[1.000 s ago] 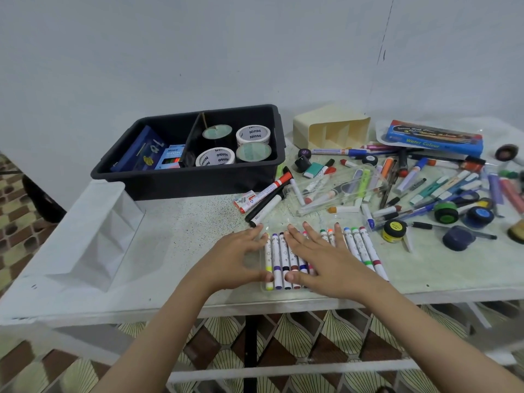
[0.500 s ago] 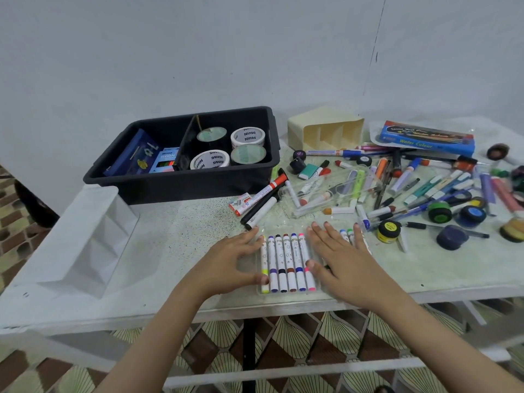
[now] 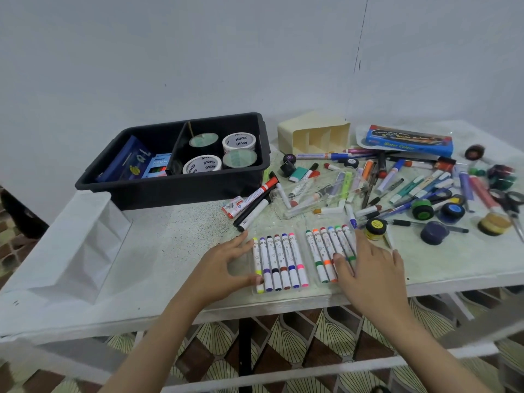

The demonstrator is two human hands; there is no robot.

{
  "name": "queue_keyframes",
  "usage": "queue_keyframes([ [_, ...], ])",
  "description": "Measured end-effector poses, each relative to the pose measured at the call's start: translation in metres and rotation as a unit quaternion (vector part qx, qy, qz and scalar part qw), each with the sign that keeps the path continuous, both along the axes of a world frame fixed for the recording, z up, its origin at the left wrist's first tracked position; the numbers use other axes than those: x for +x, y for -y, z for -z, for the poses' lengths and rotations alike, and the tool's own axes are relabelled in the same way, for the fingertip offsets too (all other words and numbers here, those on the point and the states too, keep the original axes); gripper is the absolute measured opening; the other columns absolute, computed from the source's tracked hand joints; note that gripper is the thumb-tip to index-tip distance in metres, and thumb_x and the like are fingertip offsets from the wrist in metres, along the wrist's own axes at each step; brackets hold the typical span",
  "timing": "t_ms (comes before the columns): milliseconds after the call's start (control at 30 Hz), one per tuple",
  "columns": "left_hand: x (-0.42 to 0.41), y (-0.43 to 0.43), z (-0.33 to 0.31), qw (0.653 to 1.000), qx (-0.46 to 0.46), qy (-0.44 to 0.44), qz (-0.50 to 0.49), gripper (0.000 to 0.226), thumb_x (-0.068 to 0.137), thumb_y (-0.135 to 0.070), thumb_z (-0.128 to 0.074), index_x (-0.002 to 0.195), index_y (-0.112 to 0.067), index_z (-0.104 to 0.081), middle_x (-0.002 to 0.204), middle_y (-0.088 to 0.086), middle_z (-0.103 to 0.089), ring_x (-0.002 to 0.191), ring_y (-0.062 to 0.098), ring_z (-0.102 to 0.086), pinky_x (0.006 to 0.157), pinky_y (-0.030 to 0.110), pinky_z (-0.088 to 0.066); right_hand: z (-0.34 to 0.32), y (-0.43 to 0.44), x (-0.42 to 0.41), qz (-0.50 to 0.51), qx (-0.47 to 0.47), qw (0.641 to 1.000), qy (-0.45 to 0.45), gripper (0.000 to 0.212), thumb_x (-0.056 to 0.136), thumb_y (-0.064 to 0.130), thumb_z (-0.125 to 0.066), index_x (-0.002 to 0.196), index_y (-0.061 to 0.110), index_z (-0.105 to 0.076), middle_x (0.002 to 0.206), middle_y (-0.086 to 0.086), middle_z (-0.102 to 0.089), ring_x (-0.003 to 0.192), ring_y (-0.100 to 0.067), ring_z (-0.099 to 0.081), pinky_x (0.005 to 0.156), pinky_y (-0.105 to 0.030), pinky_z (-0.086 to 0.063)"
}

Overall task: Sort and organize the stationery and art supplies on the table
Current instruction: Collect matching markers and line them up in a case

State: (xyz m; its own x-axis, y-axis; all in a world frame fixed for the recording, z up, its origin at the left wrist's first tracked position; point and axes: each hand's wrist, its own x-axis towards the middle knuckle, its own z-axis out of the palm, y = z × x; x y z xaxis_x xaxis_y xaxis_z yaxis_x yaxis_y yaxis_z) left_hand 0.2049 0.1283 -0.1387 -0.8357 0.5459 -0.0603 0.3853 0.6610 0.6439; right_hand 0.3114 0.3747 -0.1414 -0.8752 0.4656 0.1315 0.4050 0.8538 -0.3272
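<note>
Tapes (image 3: 202,165) in bin (image 3: 170,194), pens (image 3: 392,173) scattered (most work remains); left hand (image 3: 224,265) and right hand (image 3: 371,270), unclenched, touch two seemingly cased marker sets (image 3: 279,262).

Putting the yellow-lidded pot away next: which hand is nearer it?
Right. The right hand lies just in front of the yellow-lidded pot; the left hand rests farther left, past both marker rows.
</note>
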Motion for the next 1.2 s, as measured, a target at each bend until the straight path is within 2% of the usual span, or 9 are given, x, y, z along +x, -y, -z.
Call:
queue_keyframes([
  [133, 0.006, 0.001, 0.006, 0.999, 0.025, -0.013, -0.019, 0.097, 0.047, -0.083, -0.055, 0.135, -0.046, -0.037, 0.141, -0.034, -0.022, 0.132, -0.006, -0.021, 0.113, 0.032, -0.017, -0.004, -0.004, -0.003, -0.024, -0.110, 0.988, -0.108, 0.051, 0.095, 0.028, -0.045, 0.142, 0.012, -0.035, 0.126, -0.010, -0.058, 0.115, -0.026, -0.051, 0.098, -0.038, -0.038],
  [233, 0.010, 0.001, 0.011, 0.998, 0.024, -0.046, -0.044, 0.097, 0.049, -0.080, -0.055, 0.136, -0.040, -0.042, 0.142, -0.025, -0.032, 0.128, -0.006, -0.023, 0.112, 0.030, -0.019, -0.018, -0.001, -0.005, -0.030, -0.236, 0.949, -0.207, 0.042, 0.098, 0.013, -0.041, 0.141, 0.015, -0.039, 0.132, -0.004, -0.053, 0.120, -0.017, -0.049, 0.090, -0.024, -0.036],
  [367, 0.018, -0.002, 0.017, 0.992, 0.024, -0.107, -0.054, 0.104, 0.047, -0.086, -0.052, 0.134, -0.030, -0.050, 0.129, -0.018, -0.042, 0.119, -0.002, -0.030, 0.104, 0.024, -0.025, -0.037, 0.013, -0.013, -0.100, -0.289, 0.907, -0.289, 0.040, 0.097, 0.003, -0.041, 0.132, 0.021, -0.045, 0.127, 0.006, -0.053, 0.100, 0.002, -0.054, 0.076, -0.008, -0.039],
  [467, 0.019, 0.000, 0.022, 0.985, 0.027, -0.167, -0.037, 0.090, 0.067, -0.085, -0.037, 0.133, -0.026, -0.051, 0.125, -0.012, -0.052, 0.115, 0.004, -0.040, 0.096, 0.024, -0.029, -0.043, 0.034, -0.015, -0.206, -0.244, 0.911, -0.260, 0.044, 0.094, 0.011, -0.047, 0.136, 0.023, -0.042, 0.120, 0.014, -0.052, 0.105, 0.007, -0.049, 0.081, -0.006, -0.040],
  [567, 0.020, 0.002, 0.018, 0.979, 0.126, -0.132, -0.093, 0.060, 0.087, -0.065, -0.024, 0.130, -0.031, -0.047, 0.119, -0.012, -0.056, 0.113, 0.004, -0.045, 0.094, 0.021, -0.034, -0.035, 0.059, -0.010, -0.316, -0.119, 0.915, -0.220, 0.048, 0.090, 0.026, -0.047, 0.137, 0.024, -0.041, 0.114, 0.016, -0.052, 0.102, 0.001, -0.046, 0.085, -0.012, -0.037],
  [700, 0.015, 0.001, 0.009, 0.974, 0.155, -0.134, -0.101, 0.042, 0.093, -0.034, -0.031, 0.130, -0.027, -0.049, 0.126, -0.017, -0.049, 0.118, 0.002, -0.044, 0.096, 0.009, -0.028, -0.006, 0.075, -0.007, -0.400, 0.009, 0.899, -0.176, 0.044, 0.086, 0.026, -0.055, 0.129, 0.020, -0.048, 0.126, 0.006, -0.055, 0.109, -0.011, -0.048, 0.092, -0.027, -0.039],
  [933, 0.001, 0.008, 0.022, 0.982, 0.088, -0.168, -0.009, 0.054, 0.087, 0.007, -0.038, 0.124, -0.025, -0.060, 0.137, -0.015, -0.039, 0.127, 0.002, -0.034, 0.109, 0.027, -0.025, 0.013, 0.070, -0.006, -0.420, 0.031, 0.896, -0.144, 0.050, 0.084, 0.048, -0.056, 0.126, 0.021, -0.055, 0.126, 0.008, -0.057, 0.116, -0.007, -0.046, 0.100, -0.020, -0.025],
  [1100, -0.002, 0.007, 0.017, 0.977, 0.087, -0.192, 0.014, 0.053, 0.074, 0.009, -0.036, 0.109, -0.013, -0.068, 0.135, -0.011, -0.043, 0.127, 0.002, -0.038, 0.108, 0.022, -0.025, 0.016, 0.052, -0.007, -0.440, 0.004, 0.887, -0.140, 0.045, 0.088, 0.050, -0.055, 0.128, 0.028, -0.055, 0.132, 0.015, -0.053, 0.122, 0.000, -0.044, 0.105, -0.026, -0.024],
  [1200, 0.003, 0.004, 0.014, 0.977, 0.084, -0.196, 0.026, 0.047, 0.077, 0.010, -0.039, 0.107, -0.012, -0.068, 0.135, -0.014, -0.042, 0.125, -0.009, -0.032, 0.106, 0.012, -0.021, 0.012, 0.036, -0.006, -0.436, -0.031, 0.885, -0.162, 0.038, 0.088, 0.049, -0.054, 0.122, 0.033, -0.061, 0.129, 0.013, -0.057, 0.120, 0.001, -0.046, 0.104, -0.031, -0.030],
])
